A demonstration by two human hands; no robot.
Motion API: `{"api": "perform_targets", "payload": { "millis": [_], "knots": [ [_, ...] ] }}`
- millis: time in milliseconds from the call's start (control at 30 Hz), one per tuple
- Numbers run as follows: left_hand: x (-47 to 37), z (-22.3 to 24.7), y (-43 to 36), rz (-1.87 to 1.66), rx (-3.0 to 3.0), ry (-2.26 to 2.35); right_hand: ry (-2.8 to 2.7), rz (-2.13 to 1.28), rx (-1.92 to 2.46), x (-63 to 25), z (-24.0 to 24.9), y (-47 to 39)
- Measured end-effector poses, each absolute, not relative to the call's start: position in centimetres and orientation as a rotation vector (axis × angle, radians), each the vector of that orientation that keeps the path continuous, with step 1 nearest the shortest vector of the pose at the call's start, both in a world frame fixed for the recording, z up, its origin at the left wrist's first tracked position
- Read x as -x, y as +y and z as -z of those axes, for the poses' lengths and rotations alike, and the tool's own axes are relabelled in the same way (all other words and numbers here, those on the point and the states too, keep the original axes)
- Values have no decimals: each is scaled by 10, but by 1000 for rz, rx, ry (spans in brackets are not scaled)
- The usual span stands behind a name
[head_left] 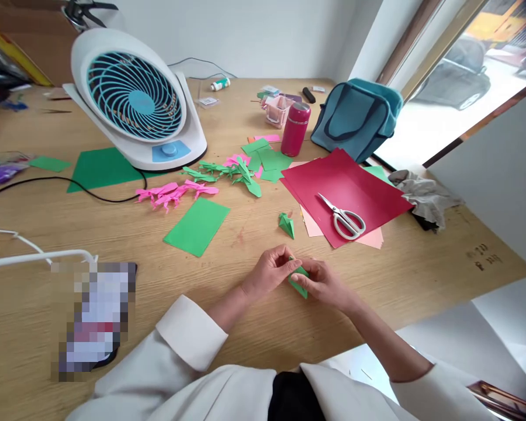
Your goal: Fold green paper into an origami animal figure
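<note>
A small folded piece of green paper point(300, 284) is pinched between both my hands, low over the wooden table. My left hand point(272, 270) grips its upper left side with thumb and fingers. On its right side my right hand point(322, 282) holds it with the thumb in front; part of the paper is hidden by the fingers. Just beyond my hands lies another folded green paper piece point(286, 225). A flat green paper sheet point(197, 227) rests to the left. Folded pink paper figures point(175, 194) and green ones point(241, 175) lie grouped farther back.
White-handled scissors point(348, 224) lie on red sheets point(377, 190) at right. Behind stand a red flask point(296, 130), a pink basket point(277, 111) and a blue bag point(355, 120). A fan point(135, 99) stands back left, its black cord point(92, 193) crossing the table. A phone point(99, 316) lies left.
</note>
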State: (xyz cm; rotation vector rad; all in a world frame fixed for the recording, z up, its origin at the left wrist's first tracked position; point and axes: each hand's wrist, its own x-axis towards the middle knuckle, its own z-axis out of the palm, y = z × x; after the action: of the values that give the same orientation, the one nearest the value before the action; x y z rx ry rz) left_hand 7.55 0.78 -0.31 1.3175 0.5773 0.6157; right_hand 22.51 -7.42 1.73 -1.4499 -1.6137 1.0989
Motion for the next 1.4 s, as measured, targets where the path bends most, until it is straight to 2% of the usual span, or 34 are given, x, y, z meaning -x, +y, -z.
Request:
{"api": "perform_targets", "payload": {
  "millis": [167,400,700,1167,1400],
  "knots": [
    [-74,-9,21,-667,-1345,646,-1586,-1319,1434,-237,-26,-52],
    [-70,-17,40,-806,-1446,835,-1721,-1225,1347,-240,-20,-13],
    [-70,-13,32,-668,-1407,859,-1327,-1120,1388,-231,3,-19],
    [-68,-16,37,-674,-1402,930,-1222,-1303,1363,-239,-10,-20],
    [-71,-15,36,-689,-1334,921,-1186,-1284,1371,-236,-7,-23]
  ]
}}
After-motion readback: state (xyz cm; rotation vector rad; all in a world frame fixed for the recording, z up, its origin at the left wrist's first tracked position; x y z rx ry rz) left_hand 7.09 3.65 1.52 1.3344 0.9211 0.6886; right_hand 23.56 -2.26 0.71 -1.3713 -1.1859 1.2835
